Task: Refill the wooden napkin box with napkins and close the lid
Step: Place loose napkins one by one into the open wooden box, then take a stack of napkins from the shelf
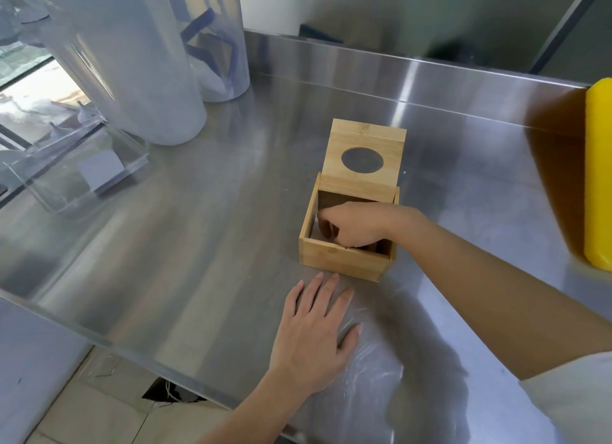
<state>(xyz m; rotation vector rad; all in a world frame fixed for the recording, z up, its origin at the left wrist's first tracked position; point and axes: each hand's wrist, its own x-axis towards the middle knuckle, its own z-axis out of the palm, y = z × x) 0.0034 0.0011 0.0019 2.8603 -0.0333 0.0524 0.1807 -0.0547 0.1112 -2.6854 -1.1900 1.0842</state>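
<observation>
A square wooden napkin box [344, 259] stands on the steel counter [205, 218]. Its lid [364, 158], with a round hole in the middle, is tipped up and back at the far side. My right hand [352, 226] reaches down inside the box with the fingers curled; a pale edge of napkin [316, 230] shows by the left inner wall. What the fingers hold is hidden. My left hand [314, 331] lies flat and spread on the counter just in front of the box, resting on a clear plastic wrapper [374, 361].
Two tall translucent containers [139, 62] stand at the back left, and a clear acrylic tray [76, 175] sits at the left edge. A yellow object [597, 175] stands at the right edge. The counter's front-left edge drops to a tiled floor.
</observation>
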